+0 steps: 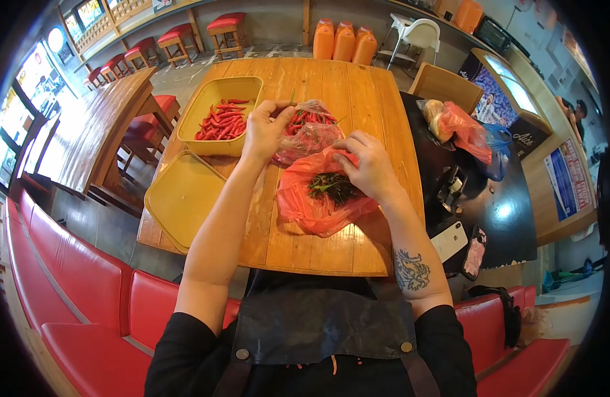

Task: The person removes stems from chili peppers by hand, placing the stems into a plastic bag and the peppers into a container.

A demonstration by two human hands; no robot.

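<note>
Dark apron; wooden table bearing chillies; red stools, orange jugs behind.

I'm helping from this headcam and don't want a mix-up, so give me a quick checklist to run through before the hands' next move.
1. Yellow tub uncovered: ok, red chillies show inside.
2. Lid off the tub: ok, it lies beside it.
3. Chillies left in the clear bag: ok, red ones show.
4. Red bag open: ok, green stems show inside.
5. Left hand free: cannot tell, its fingertips are partly hidden.
6. Right hand free: cannot tell, it is over the red bag with its grip unclear.
</note>
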